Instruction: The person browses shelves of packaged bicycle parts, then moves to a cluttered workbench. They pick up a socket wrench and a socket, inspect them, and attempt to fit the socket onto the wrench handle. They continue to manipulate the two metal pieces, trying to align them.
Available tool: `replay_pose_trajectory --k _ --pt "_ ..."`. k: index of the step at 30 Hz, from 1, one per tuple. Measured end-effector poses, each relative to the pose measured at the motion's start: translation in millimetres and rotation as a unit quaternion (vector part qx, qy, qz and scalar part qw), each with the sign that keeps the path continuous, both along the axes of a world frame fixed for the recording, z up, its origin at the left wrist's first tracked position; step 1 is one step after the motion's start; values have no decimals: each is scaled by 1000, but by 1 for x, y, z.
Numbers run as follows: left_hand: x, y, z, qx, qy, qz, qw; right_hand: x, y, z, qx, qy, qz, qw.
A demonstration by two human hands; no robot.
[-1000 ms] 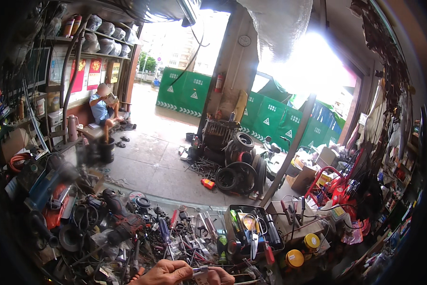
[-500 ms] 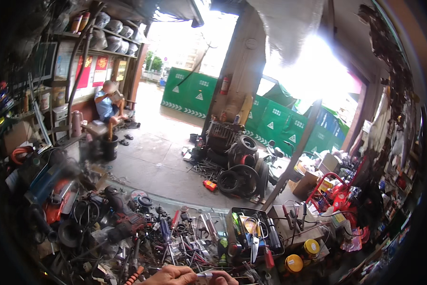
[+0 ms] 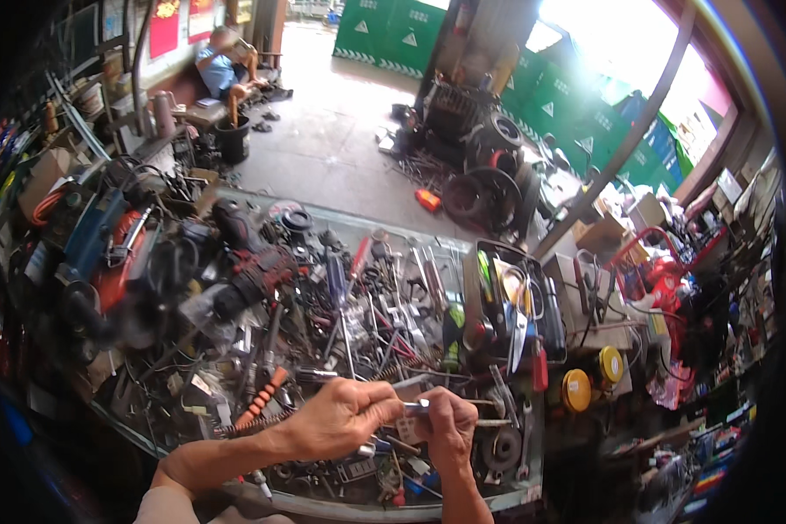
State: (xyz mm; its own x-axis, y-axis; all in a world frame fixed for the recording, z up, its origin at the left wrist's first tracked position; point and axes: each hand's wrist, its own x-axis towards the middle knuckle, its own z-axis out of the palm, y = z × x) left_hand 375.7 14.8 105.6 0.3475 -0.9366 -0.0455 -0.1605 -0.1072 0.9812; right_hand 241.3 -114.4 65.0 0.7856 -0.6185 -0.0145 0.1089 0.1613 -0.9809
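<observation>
My left hand (image 3: 340, 421) and my right hand (image 3: 450, 426) are close together over the front of a crowded glass-topped bench. Between them is a short, silver, cylindrical metal piece (image 3: 416, 407). The fingers of my left hand pinch one end, and those of my right hand close round the other. Its exact kind is too small to tell, and my fingers hide both ends. Beneath and around my hands lie loose metal parts and tools, with an orange ridged handle (image 3: 263, 400) left of my left wrist. A round metal disc (image 3: 500, 447) lies right of my right hand.
A toolbox tray (image 3: 552, 349) with scissors (image 3: 519, 327) stands at the back right, by two yellow-lidded tubs (image 3: 576, 389). A red and black power drill (image 3: 257, 281) lies back left. Beyond the bench, tyres (image 3: 489, 196) are stacked, and a person (image 3: 221, 65) sits far left.
The view has tipped downward, bringing more of the bench and both my forearms into sight. My two hands appear higher in the picture, still holding the silver metal piece between them.
</observation>
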Motion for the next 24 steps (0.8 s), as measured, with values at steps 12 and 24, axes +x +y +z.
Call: replay_pose_trajectory --k 12,24 --pt "3 -6 -4 -14 -32 14 999 -2 -6 2 -64 32 -6 997" --pt "-1 -7 -6 -32 -45 29 998 -8 -13 2 -54 43 43 997"
